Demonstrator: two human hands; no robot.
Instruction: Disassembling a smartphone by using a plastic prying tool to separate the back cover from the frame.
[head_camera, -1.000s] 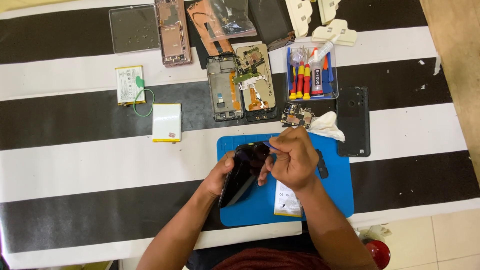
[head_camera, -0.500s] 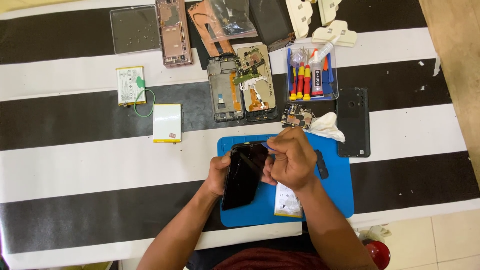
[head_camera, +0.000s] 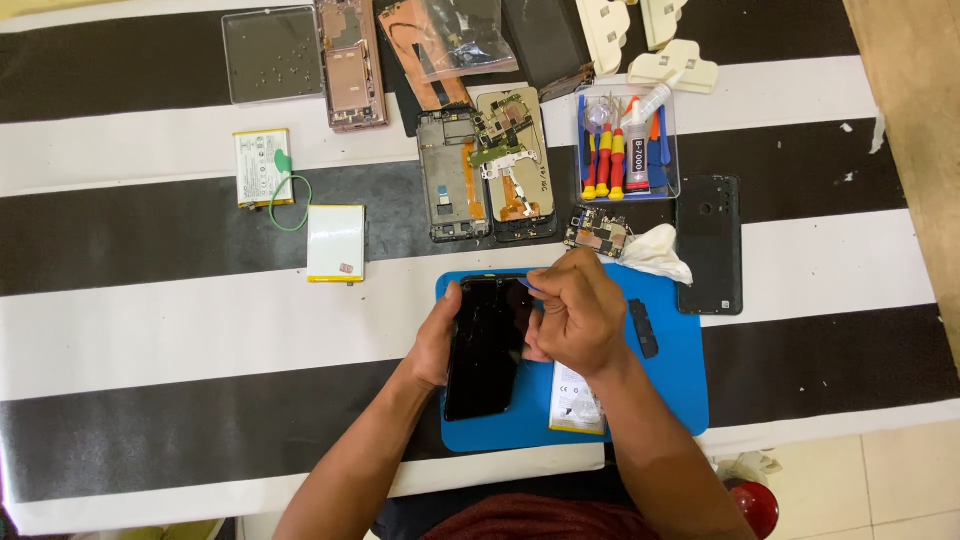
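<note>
Left hand (head_camera: 437, 345) clasped the black phone (head_camera: 487, 345) by its left edge, steadying it over the blue mat (head_camera: 675, 395) | right hand (head_camera: 578, 318) closed on a small blue pick (head_camera: 529, 287) at the phone's top-right edge | 1 battery (head_camera: 577, 400) beside.

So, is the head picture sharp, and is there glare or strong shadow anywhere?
Head view: even, soft light, no hard shadows; the striped cloth is sharp. The black phone shows faint reflections. The right hand is slightly soft, the left hand clear.
</note>
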